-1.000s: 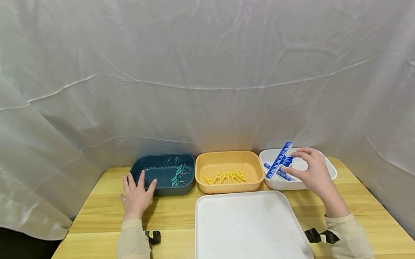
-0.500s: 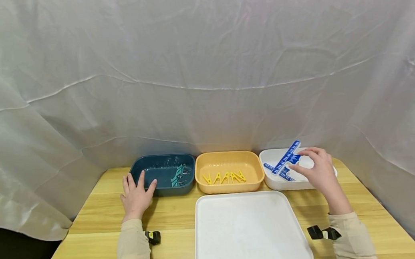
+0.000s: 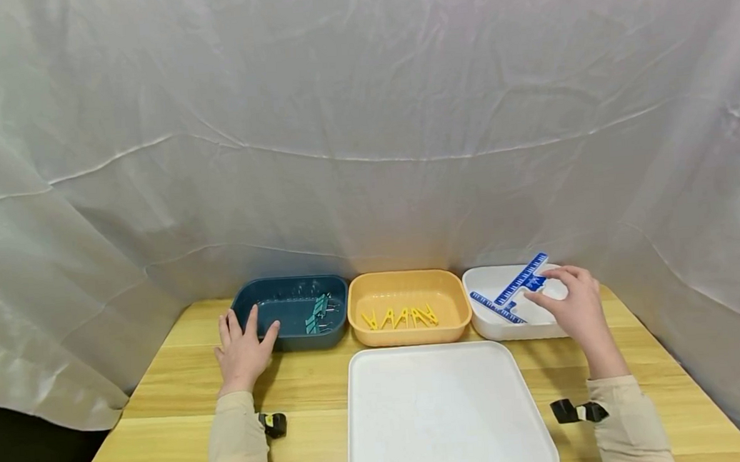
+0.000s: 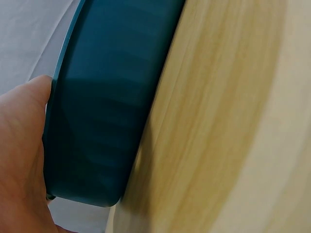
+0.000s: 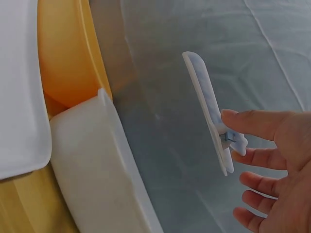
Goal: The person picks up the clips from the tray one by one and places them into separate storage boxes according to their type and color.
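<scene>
My right hand (image 3: 578, 309) pinches a blue-and-white sheet music clip (image 3: 521, 279) with piano-key stripes by its handle, between thumb and finger. The clip is held tilted over the white bin (image 3: 544, 329); in the right wrist view its long bar (image 5: 206, 97) shows edge-on above the bin's rim. A second clip of the same pattern (image 3: 486, 304) lies in that bin, partly overlapped by the held one. At the left, my left hand (image 3: 243, 354) rests with spread fingers on the near left rim of the dark teal bin (image 3: 272, 301), its thumb (image 4: 36, 90) at the rim.
Several teal clips with wire handles (image 3: 318, 313) lie in the teal bin. Between the two outer bins stands a yellow bin (image 3: 406, 286) with several yellow clothespins (image 3: 404, 316). A white tray (image 3: 447, 412) lies in front on the wooden table (image 3: 312, 421). Grey cloth hangs behind.
My right hand has moved a little to the right with the held clip, baring more of the clip lying in the white bin. My left hand has stayed in place.
</scene>
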The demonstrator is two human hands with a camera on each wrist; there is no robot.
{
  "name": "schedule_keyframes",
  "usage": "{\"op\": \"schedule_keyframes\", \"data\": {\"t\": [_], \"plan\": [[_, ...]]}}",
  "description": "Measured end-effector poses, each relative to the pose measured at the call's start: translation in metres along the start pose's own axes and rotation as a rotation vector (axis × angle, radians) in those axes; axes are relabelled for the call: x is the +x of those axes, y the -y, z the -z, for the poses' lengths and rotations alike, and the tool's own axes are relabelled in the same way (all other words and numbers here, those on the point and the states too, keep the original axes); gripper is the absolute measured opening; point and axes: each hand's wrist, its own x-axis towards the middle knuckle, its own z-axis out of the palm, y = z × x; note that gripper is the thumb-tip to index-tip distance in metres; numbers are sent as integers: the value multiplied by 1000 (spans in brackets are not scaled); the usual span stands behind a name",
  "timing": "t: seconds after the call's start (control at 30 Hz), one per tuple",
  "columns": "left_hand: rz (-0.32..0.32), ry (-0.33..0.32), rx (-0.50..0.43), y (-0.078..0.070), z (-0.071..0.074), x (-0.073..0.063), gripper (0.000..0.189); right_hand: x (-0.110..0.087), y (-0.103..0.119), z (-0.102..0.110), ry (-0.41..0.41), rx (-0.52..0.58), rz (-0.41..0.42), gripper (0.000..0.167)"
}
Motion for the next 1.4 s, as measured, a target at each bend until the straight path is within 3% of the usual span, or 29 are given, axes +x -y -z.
{"op": "schedule_keyframes", "data": {"t": [0.87,1.4], "plan": [[-3,-6,8,2,-1,1,79,12,-50,-18,0,8,-139,59],[-7,-11,1,2,-1,0,78,14,-70,-28,-22,2,-161,59]]}}
